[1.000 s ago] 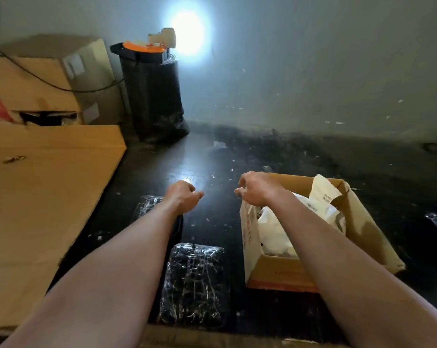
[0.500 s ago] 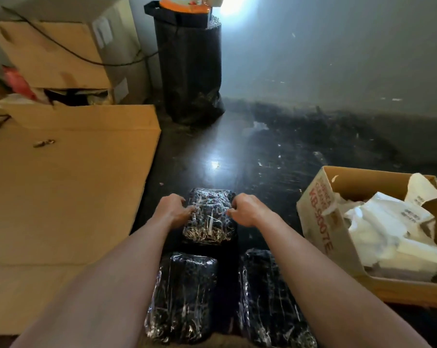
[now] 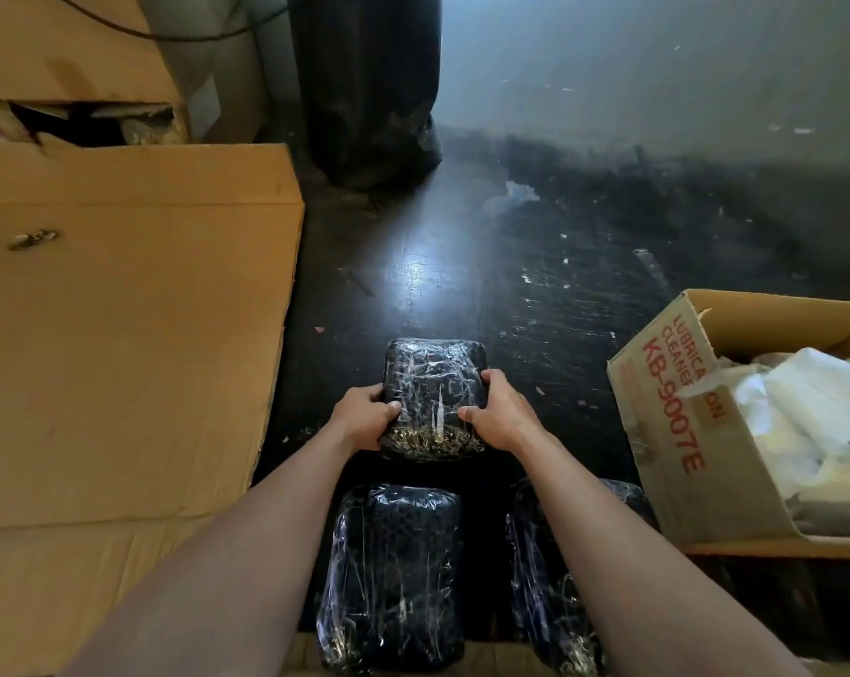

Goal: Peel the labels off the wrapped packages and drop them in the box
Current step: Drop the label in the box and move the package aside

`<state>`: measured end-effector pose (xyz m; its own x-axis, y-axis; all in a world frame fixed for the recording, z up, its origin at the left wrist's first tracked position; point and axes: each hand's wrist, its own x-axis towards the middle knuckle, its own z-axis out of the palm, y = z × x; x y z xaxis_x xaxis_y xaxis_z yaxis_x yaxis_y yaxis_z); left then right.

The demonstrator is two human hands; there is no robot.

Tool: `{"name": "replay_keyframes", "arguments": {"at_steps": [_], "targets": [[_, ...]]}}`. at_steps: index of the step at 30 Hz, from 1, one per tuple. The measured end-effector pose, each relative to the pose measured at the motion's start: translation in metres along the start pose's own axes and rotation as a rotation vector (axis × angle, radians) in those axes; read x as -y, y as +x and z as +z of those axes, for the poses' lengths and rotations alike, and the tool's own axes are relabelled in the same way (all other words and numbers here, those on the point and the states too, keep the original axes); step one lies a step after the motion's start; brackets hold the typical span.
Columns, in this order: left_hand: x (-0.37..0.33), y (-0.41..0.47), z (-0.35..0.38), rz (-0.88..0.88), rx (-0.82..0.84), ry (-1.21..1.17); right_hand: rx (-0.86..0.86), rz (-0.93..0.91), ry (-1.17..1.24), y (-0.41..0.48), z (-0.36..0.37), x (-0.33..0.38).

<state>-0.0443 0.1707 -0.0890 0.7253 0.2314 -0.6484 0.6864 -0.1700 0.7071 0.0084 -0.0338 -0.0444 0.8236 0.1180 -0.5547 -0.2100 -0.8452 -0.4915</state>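
Fingers (image 3: 382, 394) of the left hand (image 3: 361, 417) curl round the left edge of a wrapped package (image 3: 432, 378), thumb on its top face; the right hand (image 3: 503, 415) grips the opposite edge the same way, so both hands clasp the one package between them. It is a dark block under crinkled clear film, and it sits at the middle of the view on the dark floor (image 3: 462, 266); whether it rests on the floor or is slightly raised I cannot tell.

At 6 o'clock from it lie two more film-wrapped blocks, the near-left package (image 3: 393, 574) and the near-right package (image 3: 545, 608), side by side with a gap between them; the right forearm crosses over the latter.

At 3 o'clock stands the box (image 3: 672, 432), an open carton with red print on its side; crumpled white sheets (image 3: 814, 417), possibly peeled labels, fill it.

At 9 o'clock a flattened cardboard sheet (image 3: 120, 334) covers the floor; at 12 o'clock a black bag-lined bin (image 3: 369, 80) stands against the wall, and at 11 o'clock there are stacked cartons (image 3: 61, 46).
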Motion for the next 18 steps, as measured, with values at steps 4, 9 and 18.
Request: {"name": "replay_keyframes", "arguments": {"at_steps": [4,9,18], "targets": [[-0.015,-0.029,-0.001,0.006,-0.005,-0.13,-0.091,-0.021,0.05,-0.008,0.003,0.003],[-0.024,-0.064,-0.018,0.069,-0.042,-0.191,-0.134,-0.098,0.102,-0.034,-0.008,0.012],[0.004,-0.164,-0.033,0.249,-0.112,-0.138,-0.153,-0.26,0.189,-0.132,-0.006,0.007]]}}
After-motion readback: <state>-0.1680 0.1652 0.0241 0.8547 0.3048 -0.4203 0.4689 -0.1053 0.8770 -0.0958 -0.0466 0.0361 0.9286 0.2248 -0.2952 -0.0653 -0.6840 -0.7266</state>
